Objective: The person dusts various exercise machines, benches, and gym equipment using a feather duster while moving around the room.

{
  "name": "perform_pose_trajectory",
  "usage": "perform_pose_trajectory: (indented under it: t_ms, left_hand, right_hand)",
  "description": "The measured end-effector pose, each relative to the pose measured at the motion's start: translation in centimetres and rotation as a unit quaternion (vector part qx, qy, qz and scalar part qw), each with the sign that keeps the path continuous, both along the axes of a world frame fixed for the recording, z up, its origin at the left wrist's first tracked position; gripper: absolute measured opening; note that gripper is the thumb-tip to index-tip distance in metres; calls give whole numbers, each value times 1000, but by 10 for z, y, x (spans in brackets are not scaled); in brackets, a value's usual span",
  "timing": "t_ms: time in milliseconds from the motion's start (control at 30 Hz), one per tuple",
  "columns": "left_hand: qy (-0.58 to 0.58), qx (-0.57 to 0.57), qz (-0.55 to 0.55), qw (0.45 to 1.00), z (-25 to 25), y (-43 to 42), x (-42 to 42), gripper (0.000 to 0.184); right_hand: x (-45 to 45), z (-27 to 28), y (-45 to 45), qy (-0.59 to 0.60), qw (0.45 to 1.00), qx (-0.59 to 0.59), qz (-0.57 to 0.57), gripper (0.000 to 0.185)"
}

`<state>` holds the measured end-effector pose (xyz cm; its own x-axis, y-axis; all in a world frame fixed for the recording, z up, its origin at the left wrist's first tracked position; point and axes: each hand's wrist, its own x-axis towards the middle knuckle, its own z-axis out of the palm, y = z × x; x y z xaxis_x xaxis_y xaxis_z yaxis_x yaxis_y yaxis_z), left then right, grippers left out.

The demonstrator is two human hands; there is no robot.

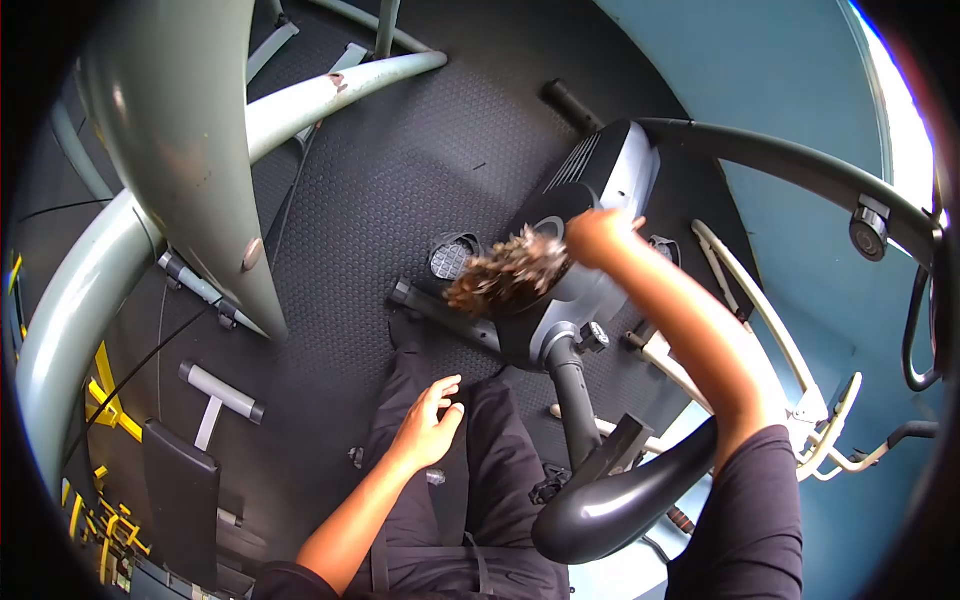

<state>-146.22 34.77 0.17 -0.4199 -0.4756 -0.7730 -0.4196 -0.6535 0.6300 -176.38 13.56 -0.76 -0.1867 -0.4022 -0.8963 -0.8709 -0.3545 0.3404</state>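
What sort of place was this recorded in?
Most likely a gym or exercise room. An exercise bike with a saddle and a strapped pedal stands ahead, a dark padded bench is at the left, and the dark floor has a textured, mat-like surface.

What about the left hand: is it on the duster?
No, the right hand holds the duster; the left hand is apart from it.
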Motion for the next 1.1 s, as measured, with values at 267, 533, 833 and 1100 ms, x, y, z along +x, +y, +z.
perform_pose_trajectory:
  t_ms: [267,533,833,1100]
  left_hand:
    - [-22,23,24,999,-12,17,18,44]
    - [-39,13,19,999,-20,15,31,46]
    - [-35,2,-4,999,-11,18,23,44]
    - [-45,-7,13,999,-11,23,21,45]
  right_hand:
    - [-81,67,-61,107,992,-53,-43,24]
    - [-88,139,-86,18,987,-159,-26,20]
    - [-47,-21,-27,24,999,-23,-9,24]
    - [-96,-10,-23,-21,956,-282,-82,22]
